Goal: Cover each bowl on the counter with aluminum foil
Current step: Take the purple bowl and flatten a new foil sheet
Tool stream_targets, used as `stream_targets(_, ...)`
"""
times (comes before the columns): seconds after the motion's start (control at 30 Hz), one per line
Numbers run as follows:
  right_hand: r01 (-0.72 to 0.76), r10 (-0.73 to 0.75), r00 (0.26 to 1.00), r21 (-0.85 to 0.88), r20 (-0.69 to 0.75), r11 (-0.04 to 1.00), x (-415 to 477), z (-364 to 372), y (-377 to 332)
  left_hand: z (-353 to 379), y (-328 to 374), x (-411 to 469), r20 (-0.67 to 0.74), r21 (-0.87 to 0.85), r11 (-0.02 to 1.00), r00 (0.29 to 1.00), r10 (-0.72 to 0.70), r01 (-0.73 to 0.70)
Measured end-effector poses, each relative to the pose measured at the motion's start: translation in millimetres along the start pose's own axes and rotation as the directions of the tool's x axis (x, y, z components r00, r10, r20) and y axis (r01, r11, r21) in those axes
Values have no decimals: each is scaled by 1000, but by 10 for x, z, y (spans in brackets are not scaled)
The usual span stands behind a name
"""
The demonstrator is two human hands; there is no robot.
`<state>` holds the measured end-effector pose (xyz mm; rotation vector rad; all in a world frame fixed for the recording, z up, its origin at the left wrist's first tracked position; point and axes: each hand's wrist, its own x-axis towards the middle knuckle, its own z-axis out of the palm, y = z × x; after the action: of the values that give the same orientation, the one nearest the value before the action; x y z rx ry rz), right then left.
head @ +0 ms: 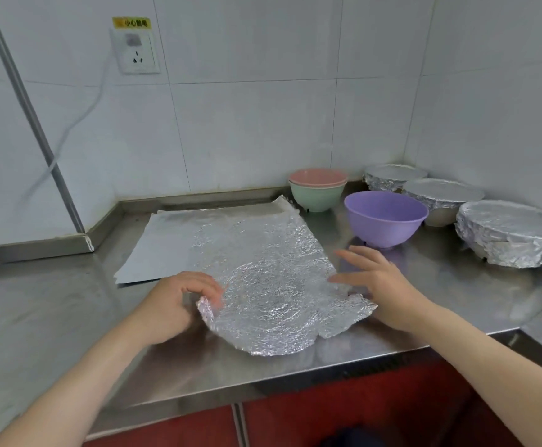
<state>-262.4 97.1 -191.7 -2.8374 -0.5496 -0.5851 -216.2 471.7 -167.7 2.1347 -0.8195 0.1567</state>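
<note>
Steel worktop (53, 301), tiled corner. Near the front edge the left hand (179, 301) pinches the crumpled foil sheet (269, 285) by its left rim. The right hand (373, 285), fingers straight, touches its right side. Seemingly picking it up; next, centre it over the uncovered purple bowl (385, 217) behind.

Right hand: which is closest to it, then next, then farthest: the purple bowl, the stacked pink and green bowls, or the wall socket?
1. The purple bowl, just past the right hand.
2. The stacked pink and green bowls, farther back by the wall.
3. The wall socket, high up, far left.
</note>
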Motion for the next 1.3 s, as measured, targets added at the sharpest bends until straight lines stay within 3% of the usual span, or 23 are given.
stream_targets(0.1, 26, -23, 998, -51, 55, 998, -32, -33, -31, -4, -41, -10, 96, 63, 997, 995, 33, -40)
stream_targets(0.17, 32, -27, 996, -64, 85, 997, -40, -42, -57, -27, -44, -27, 107, 30, 999, 994, -14, 11)
stream_targets(0.37, 83, -84, 996, 86, 13, 993, -99, -79, -74, -47, -106, -90, 72, 28, 988, 985, -156, 155)
stream_targets(0.47, -27, 25, 999, 111, 24, 993, -53, -48, -92, -38, -110, -42, -39, 0, 954, 953, -299, 300)
stream_targets(0.6, -304, 303, 951, 332, 55, 893, 93, -47, -121, -28, -134, 89, -115, -246, 863, 871, -477, 440)
stream_targets(0.83, -501, 509, 855, 416, 101, 759, 356, 72, -206, 18, -282, 146, -190, -282, 829, 819, -542, 483)
stream_targets(0.93, -559, 542, 826, 341, 153, 755, 465, 80, -238, 19, -318, 153, -244, -220, 840, 806, -539, 495)
stream_targets(1.13, -649, 621, 760, 286, 194, 705, 607, 103, -255, 82, -305, 217, -369, 96, 839, 802, -470, 536)
stream_targets(1.3, -515, 605, 796, 501, -22, 695, 556, 135, -324, 80, -258, 270, -378, 174, 812, 799, -468, 557)
